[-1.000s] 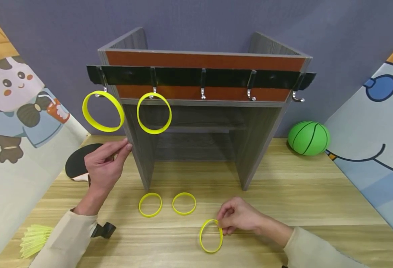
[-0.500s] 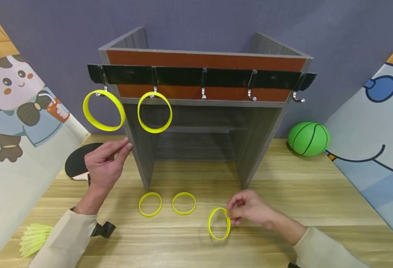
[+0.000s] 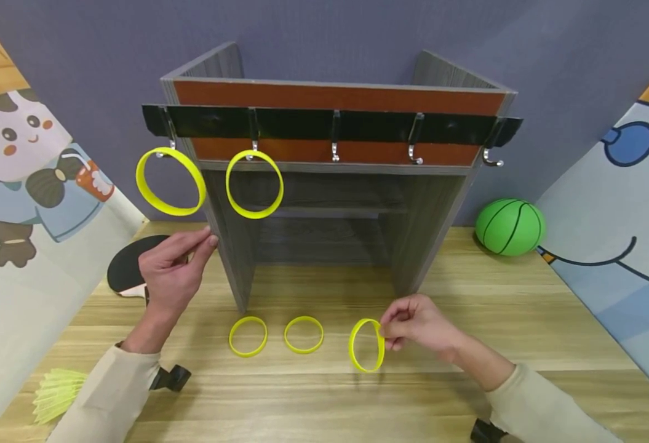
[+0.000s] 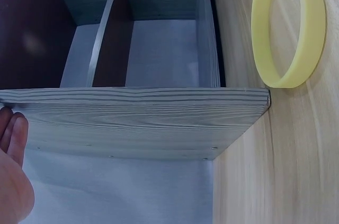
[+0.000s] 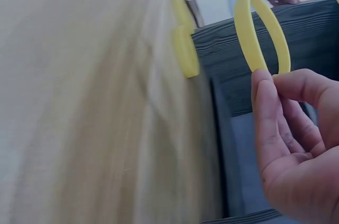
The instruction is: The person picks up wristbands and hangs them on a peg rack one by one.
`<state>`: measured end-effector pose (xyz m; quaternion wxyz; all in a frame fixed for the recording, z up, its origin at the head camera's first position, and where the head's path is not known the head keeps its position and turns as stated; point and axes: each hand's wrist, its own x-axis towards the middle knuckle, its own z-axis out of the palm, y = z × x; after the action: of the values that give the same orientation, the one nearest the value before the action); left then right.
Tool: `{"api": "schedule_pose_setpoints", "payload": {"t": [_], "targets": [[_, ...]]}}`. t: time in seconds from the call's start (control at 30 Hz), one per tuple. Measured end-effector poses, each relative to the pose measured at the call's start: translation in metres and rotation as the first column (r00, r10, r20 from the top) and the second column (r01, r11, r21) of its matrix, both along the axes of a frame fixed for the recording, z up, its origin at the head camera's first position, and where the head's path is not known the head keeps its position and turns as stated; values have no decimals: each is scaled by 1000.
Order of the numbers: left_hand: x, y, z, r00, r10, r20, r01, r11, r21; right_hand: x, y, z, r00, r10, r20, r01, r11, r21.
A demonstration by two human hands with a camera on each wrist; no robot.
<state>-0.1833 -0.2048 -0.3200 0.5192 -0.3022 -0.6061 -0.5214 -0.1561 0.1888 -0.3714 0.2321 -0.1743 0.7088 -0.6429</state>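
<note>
My right hand [image 3: 421,326] pinches a yellow silicone wristband [image 3: 352,347] between thumb and fingertips, holding it upright over the table before the shelf unit's right side panel. In the right wrist view the wristband [image 5: 249,38] stands up from the fingertips. My left hand [image 3: 173,271] touches the front edge of the unit's left side panel [image 4: 132,123] with its fingertips. Two more wristbands hang from the first and second hooks on the left, one wristband [image 3: 175,211] and another wristband [image 3: 254,215]. Flat on the table lie a wristband [image 3: 248,355] and a wristband [image 3: 303,352].
A black hook rail [image 3: 293,124] with several silver hooks crosses the front of the grey shelf unit [image 3: 318,167]. A green ball [image 3: 509,227] sits at the right, a table tennis bat [image 3: 127,267] behind my left hand, and a yellow shuttlecock [image 3: 58,394] at the left front.
My right hand has moved away from me and to the right, lifting the wristband with it. The left hand stays against the panel, and the other wristbands keep their places.
</note>
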Motion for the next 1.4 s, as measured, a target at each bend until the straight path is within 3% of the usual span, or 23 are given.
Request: {"api": "schedule_pose_setpoints", "payload": {"t": [0.2,0.4,0.7,0.93,1.4], "targets": [[2,2,2,1000,12,4,-12,1000,-8,-3,-2,16,999,-40,-22,40,999,-25],[2,1,3,1000,-2,-6,2,1000,-6,-7,-7,32,997,-46,-64,38,993,-112],[-1,-2,-1,1000,0,6,0,1000,-8,-8,-18,54,989,-132,-68,117,976,-186],[-3,-4,-4,1000,-9,6,9,1000,-5,-6,-24,72,980,-176,-90,145,949,-281],[-3,-2,-3,1000,-7,0,7,1000,7,-3,-41,106,952,-306,-3,280,876,-392]]}}
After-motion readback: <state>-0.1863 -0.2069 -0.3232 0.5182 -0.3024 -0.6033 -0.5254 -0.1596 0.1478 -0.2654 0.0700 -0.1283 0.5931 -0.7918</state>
